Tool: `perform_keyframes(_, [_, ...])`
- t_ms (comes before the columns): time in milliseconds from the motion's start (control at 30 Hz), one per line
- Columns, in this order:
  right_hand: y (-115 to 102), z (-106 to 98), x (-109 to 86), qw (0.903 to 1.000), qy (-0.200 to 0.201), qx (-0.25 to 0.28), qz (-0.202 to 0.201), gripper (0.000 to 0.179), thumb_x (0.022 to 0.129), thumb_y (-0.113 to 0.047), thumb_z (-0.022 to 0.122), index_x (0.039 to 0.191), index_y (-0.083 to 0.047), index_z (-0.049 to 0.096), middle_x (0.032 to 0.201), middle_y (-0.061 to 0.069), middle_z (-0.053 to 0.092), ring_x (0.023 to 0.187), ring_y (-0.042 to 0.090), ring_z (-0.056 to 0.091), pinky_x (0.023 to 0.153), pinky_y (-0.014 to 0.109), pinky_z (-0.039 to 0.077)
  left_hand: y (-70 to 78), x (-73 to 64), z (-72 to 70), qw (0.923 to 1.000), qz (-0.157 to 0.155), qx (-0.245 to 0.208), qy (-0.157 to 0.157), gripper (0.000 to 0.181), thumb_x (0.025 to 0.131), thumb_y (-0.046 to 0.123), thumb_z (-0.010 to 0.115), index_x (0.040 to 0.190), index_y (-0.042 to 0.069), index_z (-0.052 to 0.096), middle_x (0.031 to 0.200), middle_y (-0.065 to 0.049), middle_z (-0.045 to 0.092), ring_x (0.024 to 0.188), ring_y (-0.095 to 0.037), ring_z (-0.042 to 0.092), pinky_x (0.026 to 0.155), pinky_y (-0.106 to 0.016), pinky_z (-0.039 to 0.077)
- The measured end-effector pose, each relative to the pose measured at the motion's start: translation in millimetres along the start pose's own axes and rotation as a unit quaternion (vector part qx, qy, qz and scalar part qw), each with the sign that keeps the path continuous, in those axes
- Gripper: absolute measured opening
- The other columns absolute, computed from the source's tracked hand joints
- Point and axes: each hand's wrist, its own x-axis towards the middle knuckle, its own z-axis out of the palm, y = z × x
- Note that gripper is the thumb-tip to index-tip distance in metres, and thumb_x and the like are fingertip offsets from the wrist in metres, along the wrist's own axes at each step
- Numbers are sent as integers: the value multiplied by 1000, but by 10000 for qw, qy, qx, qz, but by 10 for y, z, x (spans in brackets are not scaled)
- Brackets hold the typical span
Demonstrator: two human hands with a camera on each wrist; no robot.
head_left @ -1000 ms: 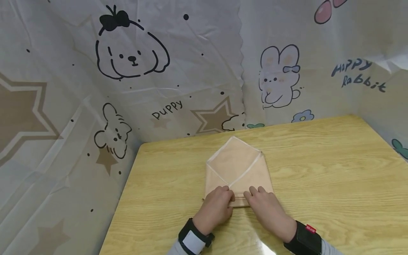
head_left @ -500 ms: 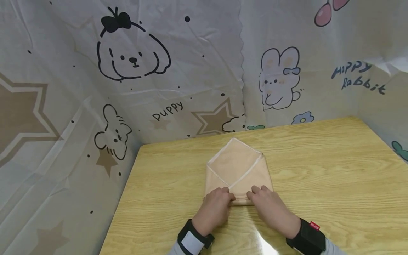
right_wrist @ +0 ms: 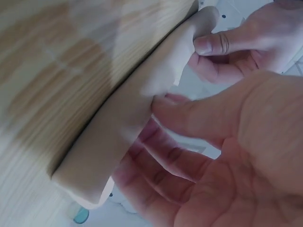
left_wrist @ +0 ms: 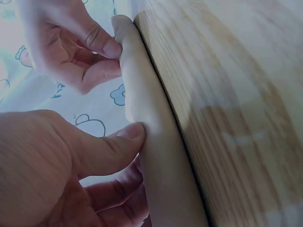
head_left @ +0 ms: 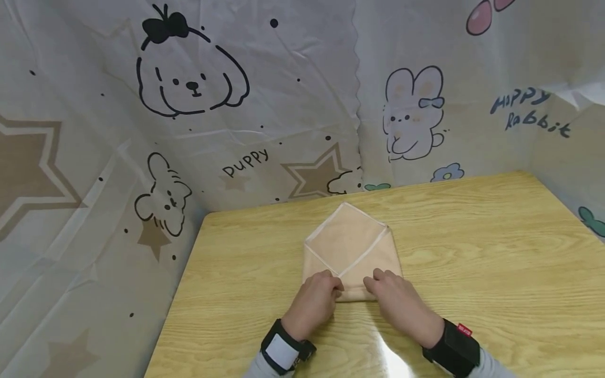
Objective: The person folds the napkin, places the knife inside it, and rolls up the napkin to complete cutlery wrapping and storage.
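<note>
pinched at its near edge by the left hand (head_left: pixel 312 300) and the right hand (head_left: pixel 402 302): a folded peach cloth (head_left: pixel 348 239)
thumbs are pressed against its near side, fingers curled behind; the cloth is laid on the wooden table (head_left: pixel 482 252), its pointed, white-trimmed end turned toward the printed wall sheet (head_left: pixel 321 47)

Head view count: 1 left hand (head_left: pixel 313 299) plus 1 right hand (head_left: pixel 399 299) showing at lower centre, making 2. 1 folded cloth (head_left: pixel 347 239) lying mid-frame. 2 wrist straps, left strap (head_left: pixel 282 350) and right strap (head_left: pixel 454 349), showing along the bottom. 1 tabletop (head_left: pixel 477 252) filling lower half. 1 puppy drawing (head_left: pixel 192 85) showing upper left, 1 rabbit drawing (head_left: pixel 413 118) upper right.
</note>
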Motion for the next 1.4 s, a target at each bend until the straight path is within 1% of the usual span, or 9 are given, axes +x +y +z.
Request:
perform_keyframes(133, [14, -10, 32, 9998, -27, 103, 169, 24, 78, 12, 66, 77, -12, 64, 72, -2, 46, 61, 13, 42, 46, 26, 38, -13, 18, -3, 9997, -194, -132, 80, 8, 83, 7, 72, 83, 14, 77, 74, 4, 65, 69, -8, 58, 58, -25, 50])
perform_keyframes(233, [23, -4, 37, 9999, 2, 34, 162, 19, 79, 8, 68, 79, -11, 69, 73, -2, 52, 64, 14, 48, 49, 27, 43, -10, 23, 11, 9992, -309, -172, 158, 7, 82, 8, 73, 82, 15, 75, 77, 5, 65, 72, -9, 57, 59, -26, 49])
perform_keyframes(400, [28, -11, 3, 9991, 126, -385, -98, 13, 76, 2, 72, 81, -10, 72, 75, 0, 54, 64, 16, 47, 48, 27, 43, 23, 32, 39, 9988, -230, 299, 307, 6, 80, 13, 74, 75, 18, 74, 73, 5, 58, 69, -13, 51, 56, -29, 43])
perform_keyframes(633, [-3, 4, -7, 9976, 191, -666, -53, 13, 74, 5, 71, 80, -7, 71, 76, 4, 53, 66, 20, 45, 53, 31, 39, 20, 13, 7, 9958, 203, 878, 180, 6, 78, 15, 71, 77, 20, 75, 77, 6, 57, 70, -13, 50, 56, -32, 40])
perform_keyframes(800, [8, 23, 3, 9969, 213, -755, -8, 16, 71, 7, 73, 75, -8, 69, 70, 2, 51, 61, 18, 44, 51, 30, 37, -48, 16, -33, 9945, 588, 866, -79, 11, 74, 14, 75, 83, 20, 77, 82, 7, 55, 72, -12, 48, 59, -29, 39])
perform_keyframes(967, [22, 27, 10, 9969, 198, -760, -46, 19, 70, 9, 72, 79, -7, 69, 69, 2, 55, 60, 17, 45, 48, 29, 41, -90, 31, -5, 9921, 934, 840, 54, 13, 71, 9, 75, 78, 19, 76, 73, 9, 54, 66, -9, 48, 56, -27, 42])
perform_keyframes(1100, [21, 24, 12, 9983, 150, -555, 25, 25, 72, 11, 68, 88, -8, 67, 72, 4, 58, 62, 17, 47, 45, 28, 42, -94, 29, 18, 9888, 1046, 1047, 188, 12, 68, 7, 72, 73, 18, 70, 70, 9, 59, 64, -9, 51, 57, -29, 44])
perform_keyframes(1200, [15, 18, 10, 9989, 129, -441, 63, 25, 74, 11, 67, 88, -10, 67, 73, 3, 58, 63, 16, 48, 45, 28, 43, -95, 30, 24, 9862, 1119, 1186, 276, 14, 66, 8, 71, 73, 18, 65, 70, 8, 61, 63, -10, 53, 57, -30, 45])
perform_keyframes(1400, [24, -15, -8, 9997, 9, -214, 121, 21, 77, 10, 65, 81, -10, 70, 70, 2, 53, 59, 14, 44, 44, 26, 41, -81, 23, 35, 9852, 1216, 1196, 171, 15, 65, 9, 70, 74, 18, 62, 67, 8, 52, 61, -9, 49, 51, -26, 40])
